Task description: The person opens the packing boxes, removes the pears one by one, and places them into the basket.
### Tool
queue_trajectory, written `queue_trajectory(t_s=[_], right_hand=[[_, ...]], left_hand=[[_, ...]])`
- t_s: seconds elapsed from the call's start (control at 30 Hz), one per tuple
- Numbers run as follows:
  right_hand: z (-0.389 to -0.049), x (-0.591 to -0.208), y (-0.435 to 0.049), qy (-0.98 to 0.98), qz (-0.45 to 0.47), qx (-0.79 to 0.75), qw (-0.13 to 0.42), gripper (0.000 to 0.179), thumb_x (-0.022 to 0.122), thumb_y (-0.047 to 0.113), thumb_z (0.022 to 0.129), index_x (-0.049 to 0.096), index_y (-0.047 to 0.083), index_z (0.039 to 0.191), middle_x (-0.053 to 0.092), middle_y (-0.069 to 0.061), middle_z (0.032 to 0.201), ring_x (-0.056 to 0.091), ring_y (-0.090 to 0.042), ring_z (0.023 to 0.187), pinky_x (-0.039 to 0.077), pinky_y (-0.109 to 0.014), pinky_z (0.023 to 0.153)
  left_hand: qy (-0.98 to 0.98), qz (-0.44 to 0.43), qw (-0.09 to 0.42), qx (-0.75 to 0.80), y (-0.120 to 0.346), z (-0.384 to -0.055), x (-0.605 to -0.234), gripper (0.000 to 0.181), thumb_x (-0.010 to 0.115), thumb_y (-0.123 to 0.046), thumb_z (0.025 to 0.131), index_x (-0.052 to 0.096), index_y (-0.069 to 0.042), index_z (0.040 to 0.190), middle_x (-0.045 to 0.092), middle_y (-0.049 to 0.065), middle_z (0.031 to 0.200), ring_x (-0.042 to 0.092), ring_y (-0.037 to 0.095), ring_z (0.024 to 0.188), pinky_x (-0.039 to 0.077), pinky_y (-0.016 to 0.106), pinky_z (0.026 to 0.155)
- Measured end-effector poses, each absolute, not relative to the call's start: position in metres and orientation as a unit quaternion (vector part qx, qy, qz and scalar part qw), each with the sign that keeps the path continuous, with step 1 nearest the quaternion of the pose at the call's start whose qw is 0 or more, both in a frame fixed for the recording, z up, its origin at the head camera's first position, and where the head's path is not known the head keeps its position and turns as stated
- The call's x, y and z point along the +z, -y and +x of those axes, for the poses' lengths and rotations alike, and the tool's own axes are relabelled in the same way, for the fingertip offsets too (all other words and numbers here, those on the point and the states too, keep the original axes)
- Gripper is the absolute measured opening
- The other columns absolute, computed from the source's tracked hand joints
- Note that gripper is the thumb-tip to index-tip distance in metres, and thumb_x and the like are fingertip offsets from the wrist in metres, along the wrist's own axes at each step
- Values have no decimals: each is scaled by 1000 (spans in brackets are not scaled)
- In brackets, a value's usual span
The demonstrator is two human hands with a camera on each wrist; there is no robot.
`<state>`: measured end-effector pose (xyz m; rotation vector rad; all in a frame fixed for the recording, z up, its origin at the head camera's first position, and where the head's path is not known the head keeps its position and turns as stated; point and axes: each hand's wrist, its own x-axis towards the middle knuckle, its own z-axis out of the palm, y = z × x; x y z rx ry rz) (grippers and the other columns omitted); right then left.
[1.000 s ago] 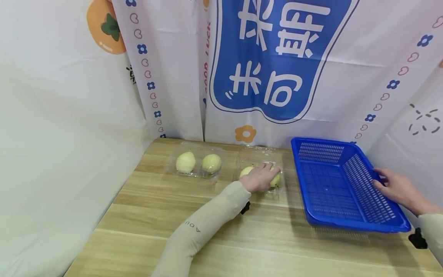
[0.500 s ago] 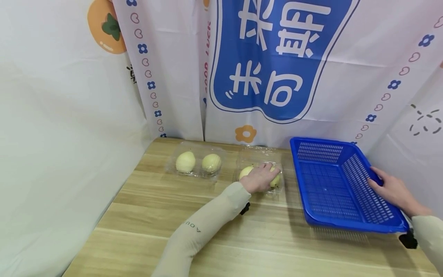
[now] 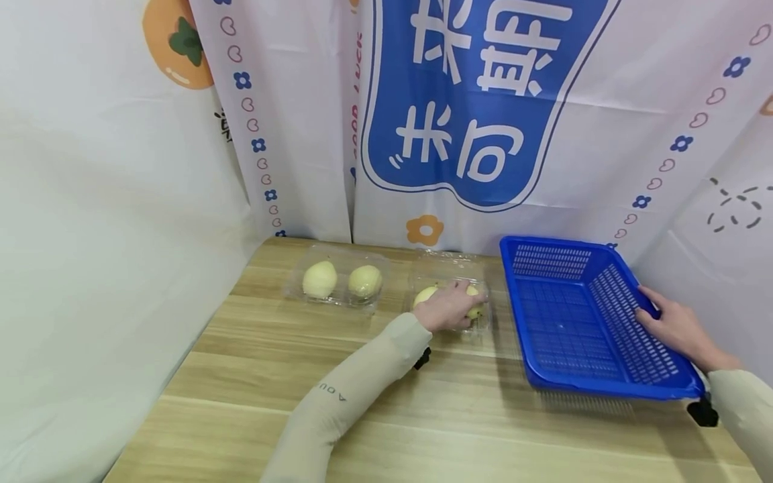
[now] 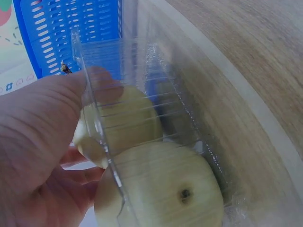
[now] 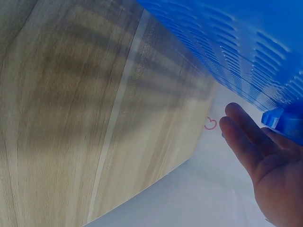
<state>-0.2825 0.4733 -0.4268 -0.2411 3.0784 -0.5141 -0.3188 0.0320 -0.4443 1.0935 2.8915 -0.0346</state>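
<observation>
My left hand (image 3: 445, 307) reaches into an open clear plastic clamshell box (image 3: 449, 265) at the back of the table. In the left wrist view, its thumb and fingers curl round a pale yellow pear (image 4: 125, 118), behind the box's clear wall. A second pear (image 4: 161, 184) sits beside it, its dark blossom end showing. On the right, my right hand (image 3: 682, 329) holds the right rim of a blue perforated plastic basket (image 3: 561, 322), thumb over the inner side. In the right wrist view, some fingers stretch out below the basket's rim.
Left of the open box stands another clear box (image 3: 338, 253) with two pears (image 3: 320, 280) in it. The wooden table (image 3: 253, 376) meets a printed white curtain (image 3: 314, 134) at the back. The basket's floor shows bare.
The basket and my right hand have shifted slightly left. My left hand stays at the open box, its fingers closing more round the right-hand pear. The view itself has moved a little.
</observation>
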Motion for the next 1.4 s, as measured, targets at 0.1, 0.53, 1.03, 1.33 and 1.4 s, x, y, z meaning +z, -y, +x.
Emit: queue_trajectory(t_s=[0.1,0.53,1.03,1.33,1.4], right_hand=[[-284,-426,-474,-984,-76,-162,6,67,50,30,99,27,-11,147,46,-49,125,61,-54,94,49,-66,74],[-281,-428,-475,-984,-80,-161,3,65,49,28,100,28,-10,147,46,-49,125,60,-57,95,49,-66,74],[-282,-425,-473,-985,-75,-154,9,66,48,30,100,26,-10,148,46,-48,125,63,-52,90,50,-64,72],[-282,-426,-474,-985,-76,-152,11,65,48,30,101,25,-9,148,43,-48,129,55,-61,102,47,-69,77],[-282,-427,-474,-985,-76,-153,9,65,47,30,101,26,-8,148,43,-48,129,54,-62,104,47,-69,77]], left_hand=[[-933,360,26,-3,-31,-320,-442,59,66,-33,92,44,-33,146,45,17,147,50,35,129,53,45,98],[-945,327,12,-13,-42,-316,-447,52,50,-50,98,43,-30,145,42,15,151,47,36,133,52,46,99],[-948,316,22,39,-42,-321,-450,61,63,-48,91,43,-27,145,44,12,147,47,34,131,52,43,99],[-945,312,19,93,-39,-326,-451,50,43,-47,99,44,-23,143,53,14,137,54,33,122,49,46,102],[-944,315,15,99,-40,-326,-452,46,41,-45,100,46,-23,141,54,13,136,54,32,123,48,46,103]])
